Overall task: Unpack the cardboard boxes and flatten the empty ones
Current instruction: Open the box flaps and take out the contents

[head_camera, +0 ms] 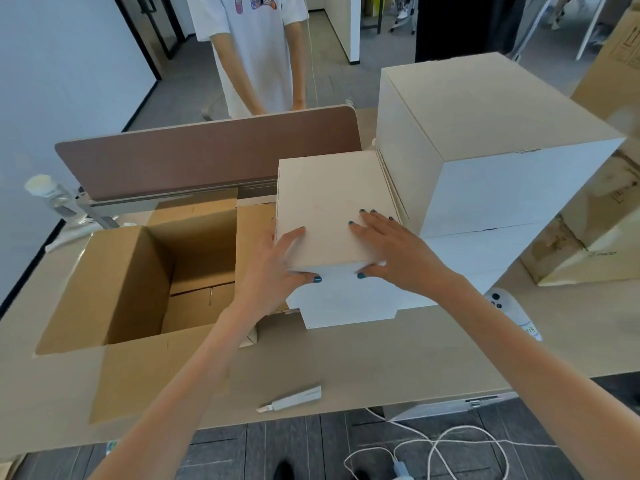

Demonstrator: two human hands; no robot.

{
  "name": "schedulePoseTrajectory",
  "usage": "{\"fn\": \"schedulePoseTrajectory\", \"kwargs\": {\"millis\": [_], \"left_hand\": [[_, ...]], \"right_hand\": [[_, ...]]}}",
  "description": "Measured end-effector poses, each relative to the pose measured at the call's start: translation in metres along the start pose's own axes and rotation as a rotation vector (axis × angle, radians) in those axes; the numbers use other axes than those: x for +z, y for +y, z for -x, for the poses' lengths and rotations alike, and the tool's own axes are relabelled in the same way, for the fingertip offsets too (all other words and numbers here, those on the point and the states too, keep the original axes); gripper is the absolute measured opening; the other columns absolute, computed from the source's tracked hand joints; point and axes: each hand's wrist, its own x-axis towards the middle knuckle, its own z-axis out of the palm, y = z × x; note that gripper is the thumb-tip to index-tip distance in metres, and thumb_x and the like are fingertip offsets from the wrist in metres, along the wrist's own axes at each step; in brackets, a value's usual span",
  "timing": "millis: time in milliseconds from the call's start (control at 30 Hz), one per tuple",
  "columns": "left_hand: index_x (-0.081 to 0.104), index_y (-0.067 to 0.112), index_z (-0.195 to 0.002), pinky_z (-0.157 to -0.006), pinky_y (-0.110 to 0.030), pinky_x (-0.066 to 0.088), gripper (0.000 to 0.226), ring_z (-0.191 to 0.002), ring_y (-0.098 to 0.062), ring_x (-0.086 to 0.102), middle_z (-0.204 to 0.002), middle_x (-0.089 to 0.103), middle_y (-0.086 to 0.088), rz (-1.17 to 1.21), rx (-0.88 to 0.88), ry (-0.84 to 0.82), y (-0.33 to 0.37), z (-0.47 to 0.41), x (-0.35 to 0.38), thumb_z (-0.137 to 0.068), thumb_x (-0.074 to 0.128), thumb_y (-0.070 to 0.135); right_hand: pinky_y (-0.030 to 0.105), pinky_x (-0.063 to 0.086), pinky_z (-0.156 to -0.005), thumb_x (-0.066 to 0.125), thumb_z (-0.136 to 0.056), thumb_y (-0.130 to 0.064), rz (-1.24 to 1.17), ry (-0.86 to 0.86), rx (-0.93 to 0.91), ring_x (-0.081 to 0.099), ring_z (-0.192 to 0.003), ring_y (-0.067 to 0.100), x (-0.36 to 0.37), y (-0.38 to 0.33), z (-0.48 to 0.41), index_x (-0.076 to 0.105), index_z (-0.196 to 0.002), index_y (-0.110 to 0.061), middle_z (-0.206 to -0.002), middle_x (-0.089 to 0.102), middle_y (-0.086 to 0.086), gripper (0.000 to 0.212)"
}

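Both hands on the box [329, 202], which sits just right of the carton [114, 282] on top of a lower box [346, 306]; whether its full weight is down yet I cannot tell. Left hand [273, 268] wraps the near left corner, one finger on the lid, thumb on the front face. Right hand [391, 251] lies with fingers spread flat on the lid, thumb hooked over the near edge; so both are clamped on the box, neither free. Carton is open, flaps out, and its floor shows bare in the part I can see: judged emptied or nearly so, not yet flattened. Risks noted: (1) the box looks set back and left of the lower box's footprint, so if let go unsquared it could tip toward the carton or slide off. (2) The grip is only at the near edge; the far end is unsupported by hand, so a late shove could push it into the stack [502, 150] further right of the carton and shift that tall pile. (3) The knife [294, 398] lies near the table [381, 351] edge, right of the carton's near corner; sweeping the carton flat could knock it to the floor. Blade state too small to tell.
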Motion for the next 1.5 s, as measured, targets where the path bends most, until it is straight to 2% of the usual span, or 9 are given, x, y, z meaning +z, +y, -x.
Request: {"fn": "schedulePoseTrajectory", "kwargs": {"millis": [233, 600, 767, 833, 1000, 1167, 1233, 1333, 1500], "left_hand": [[0.041, 0.032, -0.144, -0.107, -0.028, 0.034, 0.085, -0.136, -0.019, 0.028, -0.157, 0.02, 0.001, -0.049, 0.011, 0.046, 0.012, -0.003, 0.012, -0.073, 0.087, 0.035], [0.032, 0.034, -0.148, -0.109, -0.033, 0.036, 0.085, -0.135, -0.02, 0.027, -0.159, 0.014, 0.0, -0.076, 0.038, 0.02, 0.006, -0.004, 0.018, -0.078, 0.08, 0.042], [0.03, 0.035, -0.152, -0.108, -0.034, 0.034, 0.067, -0.143, -0.01, 0.023, -0.165, 0.007, 0.008, 0.024, 0.055, 0.012, 0.001, 0.009, 0.007, -0.092, 0.045, 0.061], [0.033, 0.034, -0.15, -0.097, -0.031, 0.038, 0.054, -0.129, 0.004, 0.03, -0.163, 0.016, 0.008, 0.011, 0.063, 0.075, -0.01, 0.022, 0.001, -0.101, 0.035, 0.055], [0.037, 0.028, -0.146, -0.097, -0.035, 0.042, 0.043, -0.126, -0.012, 0.048, -0.144, 0.047, 0.005, -0.063, -0.11, 0.269, -0.064, 0.044, 0.003, -0.104, 0.043, 0.036], [0.032, 0.012, -0.144, -0.095, -0.047, 0.046, 0.063, -0.115, -0.03, 0.055, -0.13, 0.056, -0.01, -0.306, -0.467, 0.051, -0.105, 0.051, 0.017, -0.096, 0.056, 0.046], [0.026, 0.011, -0.145, -0.077, -0.039, 0.05, 0.067, -0.089, -0.024, 0.062, -0.11, 0.063, -0.007, -0.304, -0.559, -0.044, -0.107, 0.049, 0.019, -0.098, 0.051, 0.05], [0.027, 0.009, -0.141, -0.055, -0.03, 0.038, 0.056, -0.066, -0.017, 0.054, -0.09, 0.06, -0.002, -0.365, -0.54, -0.067, -0.104, 0.046, 0.018, -0.101, 0.051, 0.04], [0.039, 0.009, -0.129, -0.061, -0.034, 0.04, 0.039, -0.067, -0.025, 0.052, -0.095, 0.069, -0.011, -0.396, -0.501, 0.074, -0.106, 0.058, 0.002, -0.095, 0.057, 0.012]], "right_hand": [[0.03, 0.0, -0.119, 0.062, -0.091, -0.04, -0.002, -0.056, -0.001, -0.004, -0.149, 0.013, -0.006, 0.013, -0.003, 0.014, -0.154, -0.028, -0.162, 0.001, -0.002, 0.08], [0.034, -0.001, -0.12, 0.054, -0.096, -0.036, 0.113, -0.001, -0.008, -0.002, -0.149, 0.018, 0.0, 0.004, 0.003, 0.01, -0.155, -0.02, -0.162, 0.002, 0.002, 0.074], [0.033, 0.007, -0.121, 0.059, -0.094, -0.028, 0.061, 0.095, -0.101, 0.013, -0.148, 0.016, 0.01, -0.017, 0.007, 0.026, -0.151, -0.015, -0.16, 0.018, 0.0, 0.067], [0.036, 0.019, -0.119, 0.063, -0.092, -0.02, 0.036, 0.187, -0.149, 0.027, -0.144, 0.019, 0.018, -0.026, 0.009, 0.04, -0.144, -0.013, -0.155, 0.032, 0.002, 0.058], [0.034, 0.04, -0.104, 0.064, -0.084, 0.0, 0.041, 0.358, -0.281, 0.05, -0.126, 0.022, 0.04, -0.051, 0.014, 0.057, -0.127, -0.008, -0.135, 0.055, 0.005, 0.044], [0.032, 0.041, -0.089, 0.058, -0.073, 0.014, 0.093, 0.508, -0.382, 0.056, -0.106, 0.026, 0.061, -0.072, 0.015, 0.066, -0.11, -0.006, -0.116, 0.062, 0.01, 0.043], [0.03, 0.041, -0.08, 0.057, -0.069, 0.016, 0.086, 0.504, -0.389, 0.056, -0.098, 0.026, 0.068, -0.077, 0.014, 0.067, -0.104, -0.006, -0.108, 0.063, 0.009, 0.043], [0.029, 0.043, -0.064, 0.059, -0.068, 0.016, 0.051, 0.414, -0.362, 0.055, -0.087, 0.023, 0.08, -0.081, 0.011, 0.066, -0.099, -0.007, -0.1, 0.06, 0.006, 0.04], [0.027, 0.039, -0.051, 0.055, -0.072, 0.01, 0.018, 0.297, -0.325, 0.055, -0.075, 0.021, 0.094, -0.093, 0.007, 0.065, -0.096, -0.008, -0.095, 0.059, 0.003, 0.031]]}}
